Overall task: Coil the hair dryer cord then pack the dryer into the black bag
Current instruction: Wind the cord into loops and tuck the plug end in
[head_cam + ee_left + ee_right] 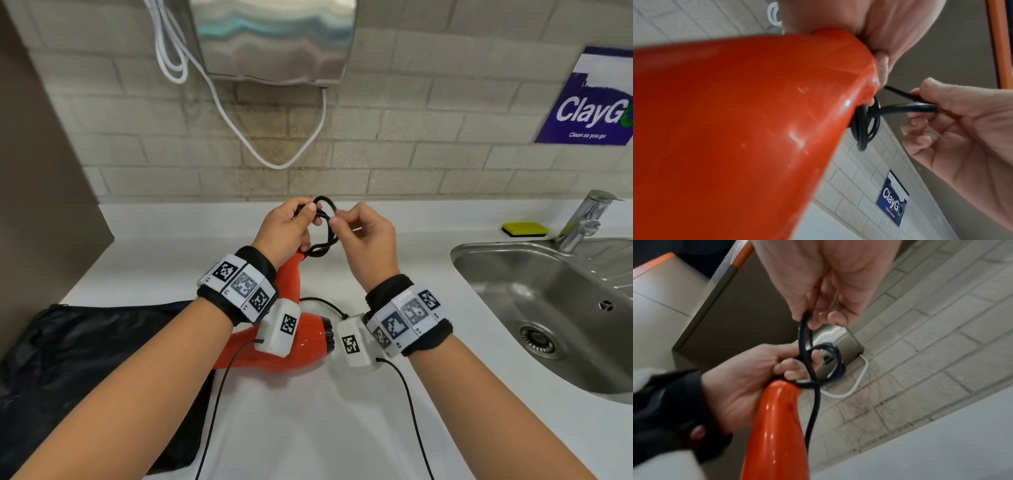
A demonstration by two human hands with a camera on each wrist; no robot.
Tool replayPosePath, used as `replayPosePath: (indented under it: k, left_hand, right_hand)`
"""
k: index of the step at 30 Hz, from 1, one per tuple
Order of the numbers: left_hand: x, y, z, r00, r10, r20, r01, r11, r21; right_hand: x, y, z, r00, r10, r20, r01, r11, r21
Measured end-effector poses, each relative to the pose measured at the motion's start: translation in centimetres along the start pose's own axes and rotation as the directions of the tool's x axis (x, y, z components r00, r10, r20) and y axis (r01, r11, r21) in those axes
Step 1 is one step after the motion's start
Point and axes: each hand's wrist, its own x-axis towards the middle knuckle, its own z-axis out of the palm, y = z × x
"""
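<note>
An orange hair dryer [270, 346] is held above the white counter [308, 428], its handle [777, 426] pointing up. My left hand [291, 229] grips the handle end [777, 113] together with several black cord loops [322, 236]. My right hand [363, 236] pinches a strand of the black cord [804, 331] between thumb and fingers, just right of the loops [867, 126]. The black bag [85, 370] lies flat on the counter at the lower left, partly under my left forearm.
A steel sink [555, 308] with a tap [585, 219] and a yellow sponge [524, 229] is at the right. On the tiled wall hang a metal dispenser [274, 37] with a white cable [239, 130], and a blue sign [596, 102].
</note>
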Motion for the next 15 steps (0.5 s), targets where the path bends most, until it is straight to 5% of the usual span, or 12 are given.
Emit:
replayPosePath:
  k: [3, 9, 15]
  left_hand:
    - [0.1, 0.0, -0.2, 1.000, 0.003, 0.019, -0.003, 1.000, 0.008]
    - [0.0, 0.1, -0.6, 1.000, -0.008, 0.029, 0.008, 1.000, 0.024]
    - [-0.3, 0.4, -0.1, 0.998, -0.043, 0.046, 0.044, 0.998, -0.035]
  right_hand:
    - [-0.7, 0.5, 0.7, 0.997, 0.039, 0.072, -0.039, 0.999, -0.003]
    - [-0.1, 0.3, 0.4, 0.998, 0.054, 0.013, -0.053, 0.997, -0.064]
    - [0.3, 0.3, 0.5, 0.999, -0.051, 0.014, 0.053, 0.982, -0.183]
